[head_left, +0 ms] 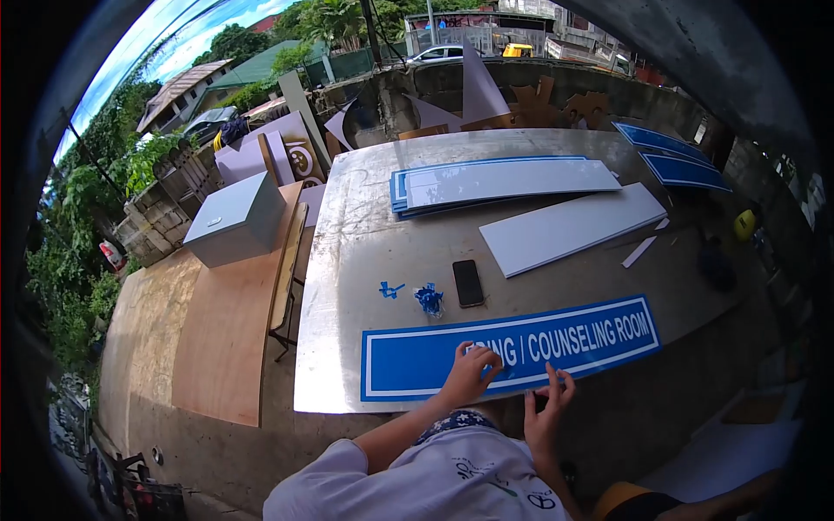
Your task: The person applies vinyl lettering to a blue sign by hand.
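A long blue sign (426, 365) with a white border and white lettering, "COUNSELING ROOM" readable on its right part, lies along the near edge of the metal-topped table. Over its lettering is my left hand (469, 375), fingers curled in together; whatever may be between the fingertips is too small to make out. It covers some of the letters. At the sign's front edge, further right, my right hand (547, 404) has its thumb and fingers apart, with nothing visible in it. Behind the sign sit a crumpled blue-and-white wad (429, 300) and a black phone (467, 284).
Blue strips (391, 289) lie left of the wad. A white panel (573, 227) and a stack of panels (512, 184) are further back on the table (347, 234). A grey box (234, 221) stands on plywood at left. Another person's arm (730, 499) shows at lower right.
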### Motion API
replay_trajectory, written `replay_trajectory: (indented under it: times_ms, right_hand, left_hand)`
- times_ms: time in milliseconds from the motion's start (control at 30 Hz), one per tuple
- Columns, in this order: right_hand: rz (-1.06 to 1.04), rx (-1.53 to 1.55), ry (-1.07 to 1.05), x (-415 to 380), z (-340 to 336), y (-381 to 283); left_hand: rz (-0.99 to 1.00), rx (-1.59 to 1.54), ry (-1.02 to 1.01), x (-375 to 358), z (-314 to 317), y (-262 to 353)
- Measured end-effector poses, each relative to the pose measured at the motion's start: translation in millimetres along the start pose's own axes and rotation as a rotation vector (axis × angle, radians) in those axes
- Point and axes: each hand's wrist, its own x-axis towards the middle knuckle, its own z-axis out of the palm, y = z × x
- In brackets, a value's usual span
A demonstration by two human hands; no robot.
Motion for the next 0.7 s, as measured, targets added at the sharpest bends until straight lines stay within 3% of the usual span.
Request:
replay_trajectory:
  times_ms: [67,167,267,333,433,500,533,600,700]
  right_hand:
    - [0.060,0.115,0.092,0,-7,-2]
    - [0.027,0.055,0.121,-10,-13,17]
    - [0.079,0.066,0.146,-22,-17,25]
    - [0.097,0.065,0.152,-28,-21,28]
    - [0.125,0.054,0.141,-33,-26,29]
    - [0.139,0.076,0.143,-34,-27,29]
    - [0.135,0.077,0.148,-33,-27,29]
    - [0.125,0.053,0.157,-33,-26,30]
    - [0.135,0.073,0.176,-34,-27,31]
  left_hand:
    - [-0.105,0.020,0.106,14,-20,-18]
    - [-0.322,0.026,0.375,32,-36,-92]
    - [-0.452,-0.018,0.492,37,-55,-166]
    - [-0.546,-0.011,0.479,41,-62,-201]
    - [-0.499,-0.004,0.466,50,-61,-234]
    - [-0.606,0.076,0.272,58,-59,-244]
    - [-0.599,0.076,0.274,60,-57,-240]
    - [-0.608,0.377,0.195,60,-49,-226]
    - [-0.578,0.425,0.209,60,-39,-221]
